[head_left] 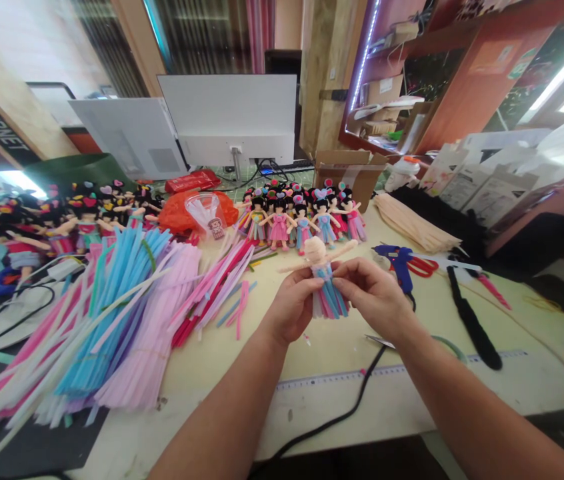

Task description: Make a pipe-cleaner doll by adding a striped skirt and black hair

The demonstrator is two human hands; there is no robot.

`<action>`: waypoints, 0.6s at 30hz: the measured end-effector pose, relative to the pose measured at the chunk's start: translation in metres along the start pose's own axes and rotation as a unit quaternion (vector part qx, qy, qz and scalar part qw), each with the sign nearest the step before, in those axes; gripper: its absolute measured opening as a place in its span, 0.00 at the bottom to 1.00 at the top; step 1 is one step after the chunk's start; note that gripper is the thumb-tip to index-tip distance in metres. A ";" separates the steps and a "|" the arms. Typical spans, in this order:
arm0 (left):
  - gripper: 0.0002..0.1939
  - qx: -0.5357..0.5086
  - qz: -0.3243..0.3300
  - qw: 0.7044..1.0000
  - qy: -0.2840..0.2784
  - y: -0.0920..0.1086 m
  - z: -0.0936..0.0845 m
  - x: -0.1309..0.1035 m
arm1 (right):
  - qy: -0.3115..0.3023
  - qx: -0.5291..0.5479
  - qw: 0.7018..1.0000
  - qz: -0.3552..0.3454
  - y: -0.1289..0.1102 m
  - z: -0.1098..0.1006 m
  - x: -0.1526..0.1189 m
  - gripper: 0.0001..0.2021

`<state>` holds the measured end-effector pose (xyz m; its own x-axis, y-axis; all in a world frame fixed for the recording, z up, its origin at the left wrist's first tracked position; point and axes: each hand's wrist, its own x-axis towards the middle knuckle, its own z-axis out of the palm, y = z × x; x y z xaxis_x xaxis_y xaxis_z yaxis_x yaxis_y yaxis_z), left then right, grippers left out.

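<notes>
A small doll [331, 298] of fuzzy craft stems is held upright above the table, with a bare beige head, outstretched arms and a skirt of blue, pink and white strips. My left hand [296, 297] grips its left side at the waist, thumb in front. From the other side my right hand [375, 290] pinches the blue waist between thumb and fingers. The doll's back and the fingertips behind it are hidden. Just right of my right hand lie a blue glue gun [399, 263] and red-handled scissors [423, 267].
Bundles of blue [112, 320] and pale pink stems [155, 333] cover the left side. Finished dolls [302, 217] stand behind my hands. A black cable [357, 403] crosses the ruler [322, 380] in front. A black fuzzy strip [472, 327] lies right; a cardboard box [347, 177] stands behind.
</notes>
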<state>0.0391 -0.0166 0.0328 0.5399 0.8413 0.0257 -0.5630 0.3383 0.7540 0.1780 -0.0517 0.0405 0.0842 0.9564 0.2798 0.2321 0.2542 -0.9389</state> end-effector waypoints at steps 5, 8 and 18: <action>0.14 -0.006 0.013 1.000 0.018 -0.002 0.004 0.001 | 0.008 -0.012 1.000 -0.002 0.000 0.001 0.000 0.09; 0.13 -0.006 0.018 1.000 0.024 -0.002 0.005 0.000 | 0.006 -0.005 1.000 -0.004 0.000 0.001 0.000 0.09; 0.12 -0.007 0.026 0.999 0.018 -0.004 0.005 -0.001 | 0.007 0.008 1.000 0.013 -0.004 0.000 0.000 0.12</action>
<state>0.0435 -0.0206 0.0332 0.4870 0.8724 0.0413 -0.5987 0.2990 0.7431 0.1772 -0.0529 0.0439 0.1032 0.9607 0.2575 0.2138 0.2315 -0.9491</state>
